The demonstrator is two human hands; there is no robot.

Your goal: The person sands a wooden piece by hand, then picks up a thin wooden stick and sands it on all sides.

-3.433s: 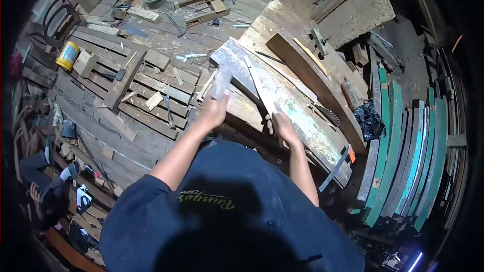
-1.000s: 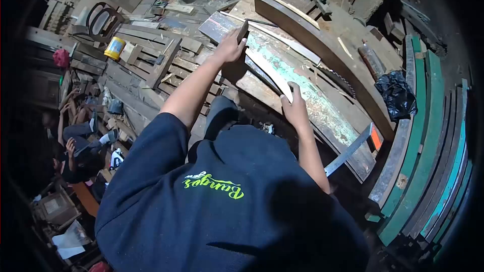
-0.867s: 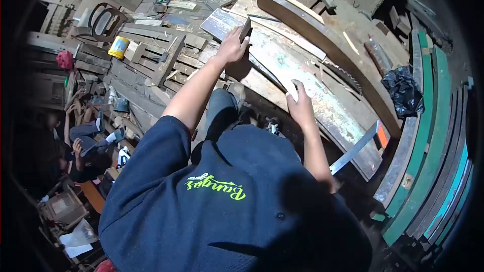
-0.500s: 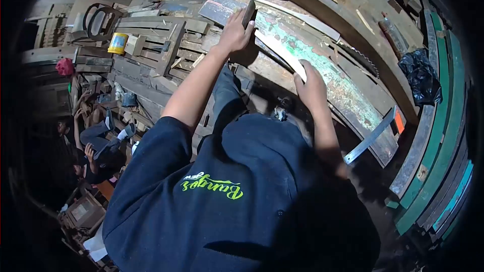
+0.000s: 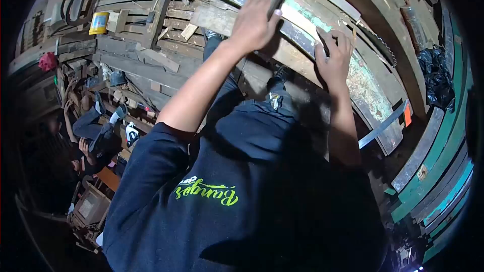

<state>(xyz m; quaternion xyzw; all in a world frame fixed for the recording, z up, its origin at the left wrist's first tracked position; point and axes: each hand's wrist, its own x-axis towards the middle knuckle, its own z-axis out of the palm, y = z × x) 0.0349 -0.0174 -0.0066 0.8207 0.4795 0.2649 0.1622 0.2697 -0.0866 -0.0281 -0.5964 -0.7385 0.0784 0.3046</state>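
My left hand [image 5: 254,22] is closed around a dark flat piece [image 5: 276,1], which stands up past my fingers and whose kind I cannot make out. A pale strip [image 5: 300,21], wood by its look, runs from beside that hand toward my right hand [image 5: 334,55]. The fingers of my right hand are bent at the strip's near end, where a dark edge shows by the thumb. Beneath both hands lies a long board with worn green paint [image 5: 370,85].
A metal square with an orange part [image 5: 385,123] lies across the board's near end. A toothed saw blade [image 5: 385,53], a dark beam [image 5: 373,12] and a black plastic bag [image 5: 436,78] are at right. A yellow tub [image 5: 99,23] stands left. Another person [image 5: 96,131] sits at lower left.
The view has shifted, and both hands sit farther right in it. My right hand has turned, with its fingers now bent upward. Less of the pale strip shows.
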